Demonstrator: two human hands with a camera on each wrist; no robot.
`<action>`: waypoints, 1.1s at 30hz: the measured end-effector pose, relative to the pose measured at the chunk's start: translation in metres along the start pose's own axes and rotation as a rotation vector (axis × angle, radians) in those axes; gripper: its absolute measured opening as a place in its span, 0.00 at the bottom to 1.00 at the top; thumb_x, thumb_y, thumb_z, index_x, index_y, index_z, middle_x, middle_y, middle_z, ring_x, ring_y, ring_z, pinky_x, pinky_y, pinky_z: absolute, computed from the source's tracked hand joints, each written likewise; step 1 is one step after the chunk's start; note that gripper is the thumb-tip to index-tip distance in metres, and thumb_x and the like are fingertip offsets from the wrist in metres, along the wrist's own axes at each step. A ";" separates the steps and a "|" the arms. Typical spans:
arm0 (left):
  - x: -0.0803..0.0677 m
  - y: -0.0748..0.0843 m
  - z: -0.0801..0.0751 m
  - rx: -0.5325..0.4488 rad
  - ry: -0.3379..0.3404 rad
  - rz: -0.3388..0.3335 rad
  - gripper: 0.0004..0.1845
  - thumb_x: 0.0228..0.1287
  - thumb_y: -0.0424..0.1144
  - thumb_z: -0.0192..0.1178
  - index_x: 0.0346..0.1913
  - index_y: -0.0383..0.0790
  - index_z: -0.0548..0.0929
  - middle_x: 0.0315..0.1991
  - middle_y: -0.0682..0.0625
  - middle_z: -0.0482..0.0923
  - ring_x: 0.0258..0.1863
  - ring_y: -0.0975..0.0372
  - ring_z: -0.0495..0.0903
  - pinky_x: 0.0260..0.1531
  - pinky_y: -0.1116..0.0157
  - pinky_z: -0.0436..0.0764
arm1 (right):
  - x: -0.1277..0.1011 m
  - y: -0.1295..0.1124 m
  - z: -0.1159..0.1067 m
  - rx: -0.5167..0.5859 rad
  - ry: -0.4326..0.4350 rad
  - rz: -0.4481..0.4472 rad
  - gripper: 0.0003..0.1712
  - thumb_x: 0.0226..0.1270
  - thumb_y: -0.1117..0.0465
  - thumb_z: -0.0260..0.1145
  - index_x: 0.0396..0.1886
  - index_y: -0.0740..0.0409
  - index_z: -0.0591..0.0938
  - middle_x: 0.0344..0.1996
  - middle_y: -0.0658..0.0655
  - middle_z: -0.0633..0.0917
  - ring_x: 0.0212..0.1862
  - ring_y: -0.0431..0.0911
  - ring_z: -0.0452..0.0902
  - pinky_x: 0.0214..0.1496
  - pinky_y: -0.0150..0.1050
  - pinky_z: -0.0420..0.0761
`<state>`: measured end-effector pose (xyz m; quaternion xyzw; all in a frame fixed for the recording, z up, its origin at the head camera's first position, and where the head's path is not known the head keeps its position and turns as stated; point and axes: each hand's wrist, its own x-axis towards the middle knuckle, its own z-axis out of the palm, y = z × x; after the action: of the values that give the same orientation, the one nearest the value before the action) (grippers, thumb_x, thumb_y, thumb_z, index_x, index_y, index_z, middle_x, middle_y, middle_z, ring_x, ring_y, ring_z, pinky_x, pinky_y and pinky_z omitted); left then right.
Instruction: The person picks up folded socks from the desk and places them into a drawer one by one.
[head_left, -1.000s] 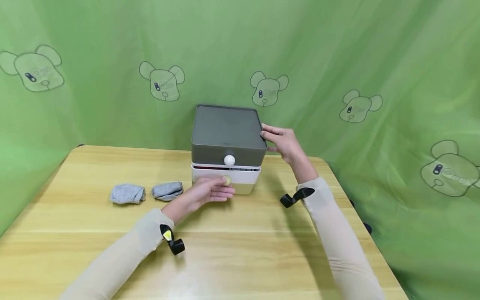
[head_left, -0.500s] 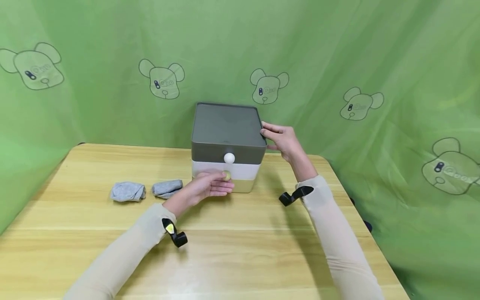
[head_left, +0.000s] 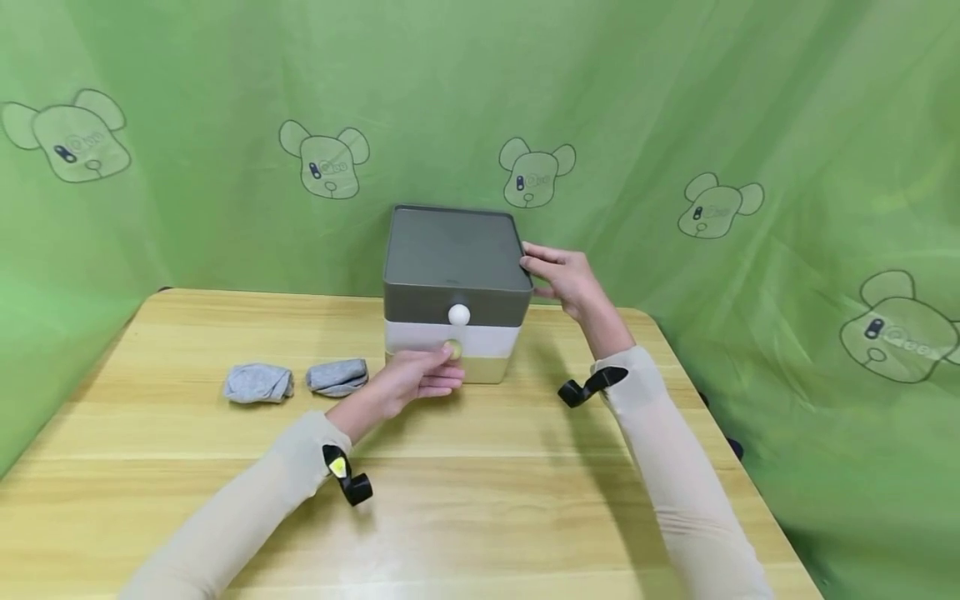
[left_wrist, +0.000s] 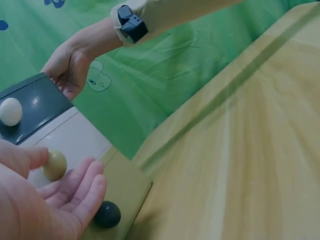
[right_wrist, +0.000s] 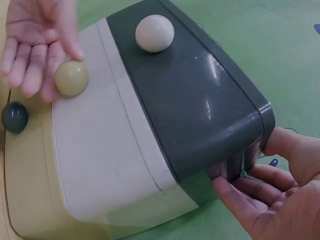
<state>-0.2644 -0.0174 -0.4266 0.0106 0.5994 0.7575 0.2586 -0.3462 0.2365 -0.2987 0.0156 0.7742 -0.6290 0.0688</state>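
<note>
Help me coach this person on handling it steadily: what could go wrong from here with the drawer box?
The left hand has its thumb at the pale green knob; a hard push there might slide the drawer box toward the green curtain behind it. The right hand touches just one upper side, so an uneven push could twist the box.

From above and behind the fingers [head_left: 441, 382], the box [head_left: 450, 246] is viewed downward by the head camera; closely, toward the opposite fingers, by each wrist camera, three knobs [right_wrist: 155, 33] shared between wrists.
</note>
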 end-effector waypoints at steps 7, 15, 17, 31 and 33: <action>-0.007 -0.009 -0.018 0.099 0.062 -0.123 0.27 0.78 0.50 0.55 0.60 0.26 0.79 0.43 0.42 0.90 0.37 0.61 0.90 0.52 0.60 0.88 | -0.002 0.001 -0.002 0.004 -0.040 0.026 0.31 0.74 0.56 0.66 0.75 0.50 0.71 0.79 0.54 0.64 0.76 0.55 0.65 0.72 0.49 0.76; -0.001 -0.019 -0.022 0.160 0.070 -0.176 0.24 0.78 0.46 0.55 0.60 0.25 0.78 0.46 0.39 0.89 0.35 0.63 0.89 0.45 0.65 0.89 | -0.004 0.001 -0.004 0.002 -0.057 0.018 0.35 0.71 0.58 0.69 0.75 0.49 0.70 0.79 0.54 0.65 0.71 0.53 0.73 0.70 0.47 0.78; 0.002 -0.023 -0.018 0.148 0.066 -0.178 0.23 0.78 0.44 0.55 0.60 0.25 0.78 0.47 0.38 0.89 0.35 0.62 0.89 0.46 0.65 0.89 | -0.005 0.001 -0.006 -0.008 -0.054 0.015 0.34 0.71 0.60 0.68 0.75 0.50 0.70 0.78 0.54 0.65 0.70 0.53 0.73 0.70 0.46 0.79; 0.017 -0.034 -0.013 0.027 0.039 -0.142 0.21 0.79 0.38 0.53 0.62 0.23 0.77 0.52 0.33 0.86 0.40 0.58 0.90 0.53 0.60 0.87 | -0.003 0.001 0.000 -0.026 -0.041 0.006 0.34 0.72 0.62 0.67 0.76 0.50 0.69 0.77 0.56 0.67 0.72 0.53 0.72 0.72 0.49 0.76; 0.017 -0.033 -0.014 0.037 0.042 -0.135 0.21 0.79 0.39 0.54 0.62 0.23 0.77 0.52 0.33 0.86 0.41 0.57 0.90 0.53 0.61 0.87 | -0.003 0.001 0.000 -0.029 -0.037 0.007 0.34 0.72 0.62 0.67 0.76 0.50 0.69 0.77 0.56 0.67 0.72 0.53 0.72 0.72 0.49 0.76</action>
<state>-0.2710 -0.0179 -0.4657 -0.0409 0.6178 0.7273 0.2960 -0.3434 0.2366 -0.2991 0.0053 0.7818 -0.6176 0.0856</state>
